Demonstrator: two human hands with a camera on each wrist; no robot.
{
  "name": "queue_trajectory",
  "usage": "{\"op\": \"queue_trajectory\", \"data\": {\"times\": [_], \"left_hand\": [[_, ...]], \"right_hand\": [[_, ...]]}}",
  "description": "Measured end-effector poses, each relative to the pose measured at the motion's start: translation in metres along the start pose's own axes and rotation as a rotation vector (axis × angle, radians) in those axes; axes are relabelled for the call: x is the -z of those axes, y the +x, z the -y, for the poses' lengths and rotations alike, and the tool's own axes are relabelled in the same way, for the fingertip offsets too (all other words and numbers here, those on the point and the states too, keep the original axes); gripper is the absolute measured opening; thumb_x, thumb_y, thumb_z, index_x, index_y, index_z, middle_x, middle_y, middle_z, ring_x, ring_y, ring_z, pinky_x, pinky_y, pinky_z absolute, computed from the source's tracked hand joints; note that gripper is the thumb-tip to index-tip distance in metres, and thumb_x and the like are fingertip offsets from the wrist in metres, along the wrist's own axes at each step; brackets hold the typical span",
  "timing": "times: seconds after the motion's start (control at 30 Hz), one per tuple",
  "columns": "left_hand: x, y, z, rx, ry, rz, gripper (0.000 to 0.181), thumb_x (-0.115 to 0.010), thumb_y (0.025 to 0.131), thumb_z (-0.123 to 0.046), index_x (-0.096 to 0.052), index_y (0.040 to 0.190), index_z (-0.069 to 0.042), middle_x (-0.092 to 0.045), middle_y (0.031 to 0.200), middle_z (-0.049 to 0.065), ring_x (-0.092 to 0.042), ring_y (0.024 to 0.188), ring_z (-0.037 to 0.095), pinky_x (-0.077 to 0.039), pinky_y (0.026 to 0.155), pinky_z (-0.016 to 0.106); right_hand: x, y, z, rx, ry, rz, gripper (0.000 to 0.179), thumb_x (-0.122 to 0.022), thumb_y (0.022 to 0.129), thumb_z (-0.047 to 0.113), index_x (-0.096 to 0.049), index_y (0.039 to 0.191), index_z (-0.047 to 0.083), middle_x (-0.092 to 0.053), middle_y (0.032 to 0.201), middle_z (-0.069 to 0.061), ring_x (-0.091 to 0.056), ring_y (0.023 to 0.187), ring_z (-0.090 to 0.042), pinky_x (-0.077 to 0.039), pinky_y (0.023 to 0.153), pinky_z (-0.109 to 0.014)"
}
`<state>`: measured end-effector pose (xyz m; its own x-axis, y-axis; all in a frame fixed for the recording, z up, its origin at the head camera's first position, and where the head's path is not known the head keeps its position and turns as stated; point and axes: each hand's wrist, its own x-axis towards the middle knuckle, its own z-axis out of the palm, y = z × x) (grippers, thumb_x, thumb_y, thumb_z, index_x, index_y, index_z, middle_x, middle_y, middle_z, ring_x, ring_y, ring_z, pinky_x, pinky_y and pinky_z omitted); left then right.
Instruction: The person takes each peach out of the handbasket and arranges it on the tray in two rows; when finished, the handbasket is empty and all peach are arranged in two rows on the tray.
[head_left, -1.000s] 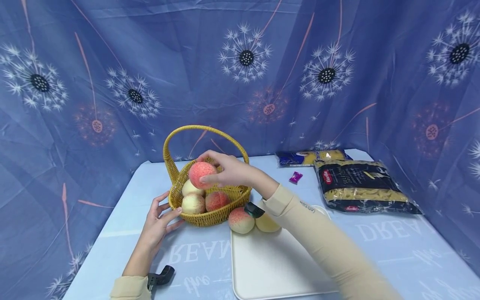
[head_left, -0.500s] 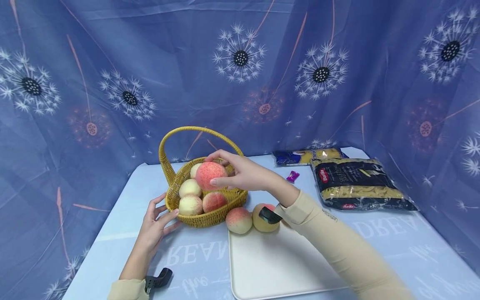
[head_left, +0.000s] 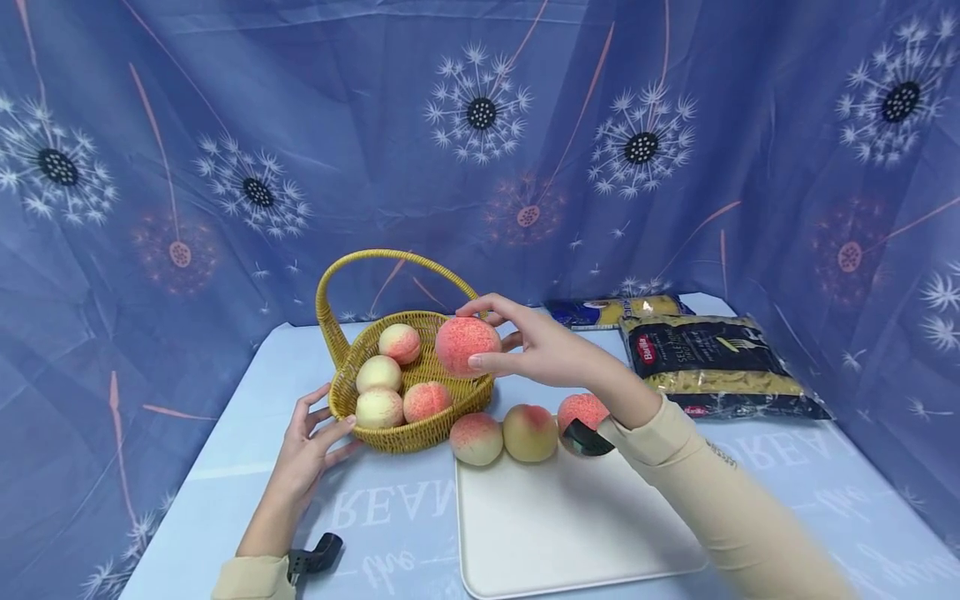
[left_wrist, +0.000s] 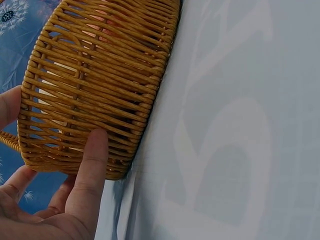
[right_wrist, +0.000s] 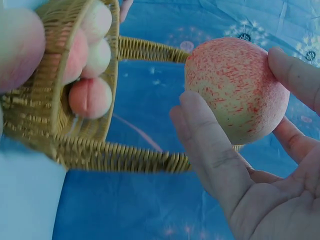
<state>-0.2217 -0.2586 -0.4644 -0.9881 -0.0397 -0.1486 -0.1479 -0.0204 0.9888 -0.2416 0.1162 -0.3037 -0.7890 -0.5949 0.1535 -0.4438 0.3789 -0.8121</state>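
Note:
A yellow wicker basket (head_left: 420, 435) with a tall arched handle holds several peaches, among them a reddish peach (head_left: 427, 402) and a pale one (head_left: 378, 407). My left hand (head_left: 303, 454) grips the basket's left end, its digits spread around the woven wall; in the left wrist view one finger (left_wrist: 92, 160) presses the wicker. My right hand (head_left: 543, 346) holds a pinkish-red peach (head_left: 467, 346) between thumb and fingers, above the basket's right rim. The right wrist view shows this held peach (right_wrist: 232, 90) speckled red over cream, apart from the basket.
A white tray (head_left: 577, 525) lies right of the basket, with three peaches along its far edge, including a yellowish one (head_left: 530, 433). Behind are a black pasta bag (head_left: 712, 362) and a blue pasta packet (head_left: 615, 312). A patterned blue curtain (head_left: 375, 125) hangs behind the table.
My right hand has carried the peach rightward, from over the basket's middle to its right rim. More peaches in the basket and on the tray are uncovered. My left hand stays on the basket.

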Motion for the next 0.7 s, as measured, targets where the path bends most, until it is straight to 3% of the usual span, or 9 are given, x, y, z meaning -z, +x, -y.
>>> {"op": "queue_trajectory", "data": {"times": [0.23,0.43,0.7], "left_hand": [[0.0,0.0,0.0,0.004,-0.001,-0.001,0.08,-0.07,0.105,-0.013,-0.024,0.169,-0.027,-0.038,0.148,0.011,-0.068,0.106,0.003,-0.067,0.097,0.038],[-0.001,-0.001,0.001,0.011,0.003,-0.003,0.081,-0.071,0.105,-0.014,-0.024,0.169,-0.028,-0.037,0.149,0.011,-0.068,0.106,0.004,-0.067,0.097,0.038],[0.0,0.001,0.0,0.015,0.007,-0.003,0.081,-0.07,0.105,-0.014,-0.023,0.169,-0.028,-0.037,0.148,0.01,-0.068,0.105,0.005,-0.068,0.096,0.038]], "right_hand": [[0.021,-0.024,-0.012,-0.059,0.05,-0.022,0.055,-0.074,0.104,0.024,-0.05,0.152,0.032,-0.057,0.148,-0.006,-0.076,0.114,-0.029,-0.069,0.084,-0.042],[0.041,-0.047,-0.032,-0.13,0.098,-0.082,0.059,-0.076,0.102,0.024,-0.048,0.154,0.029,-0.056,0.142,-0.017,-0.076,0.114,-0.032,-0.07,0.087,-0.042],[0.062,-0.078,-0.053,-0.21,0.096,-0.158,0.06,-0.076,0.103,0.028,-0.047,0.155,0.025,-0.057,0.139,-0.02,-0.077,0.112,-0.032,-0.07,0.089,-0.039]]}}
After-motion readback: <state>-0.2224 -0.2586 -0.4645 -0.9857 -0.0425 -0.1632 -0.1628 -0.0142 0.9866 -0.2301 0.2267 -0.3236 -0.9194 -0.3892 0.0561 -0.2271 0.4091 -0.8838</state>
